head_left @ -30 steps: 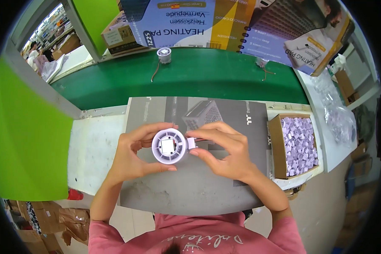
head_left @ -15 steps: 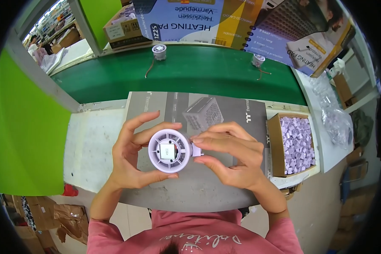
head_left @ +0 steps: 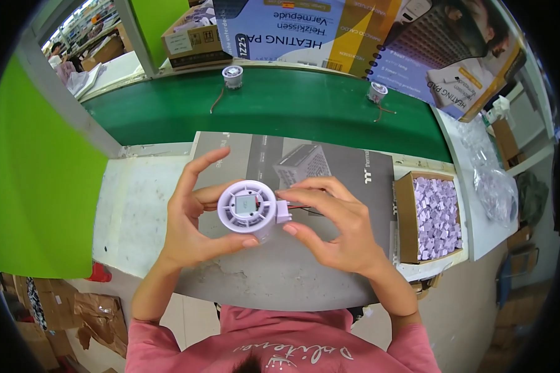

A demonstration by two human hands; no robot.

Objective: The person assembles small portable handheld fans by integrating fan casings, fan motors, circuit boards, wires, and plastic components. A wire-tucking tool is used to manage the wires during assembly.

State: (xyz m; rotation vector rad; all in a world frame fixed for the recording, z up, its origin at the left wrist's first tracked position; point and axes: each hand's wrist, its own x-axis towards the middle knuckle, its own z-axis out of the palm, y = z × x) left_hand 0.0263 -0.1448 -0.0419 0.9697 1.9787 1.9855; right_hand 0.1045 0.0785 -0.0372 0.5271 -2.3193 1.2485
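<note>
My left hand grips a small round lavender fan unit by its sides, thumb at the front and fingers behind. A square sticker sits on its spoked face. From its right side juts a small lavender block, with thin red and black wires running out toward my right palm. My right hand is around that block, its thumb tip below and fingertips above, apart from each other. The block shows between them. Whether a fingertip still touches the fan is hard to see.
A printed grey board lies under my hands. An open carton of small lavender pieces stands at the right. Beyond, a green conveyor belt carries two similar fan units, with large printed cardboard behind. A green panel stands left.
The fan unit has tilted, so more of its side shows. My right fingers have spread from the block, which they pinched before, and its wires now show.
</note>
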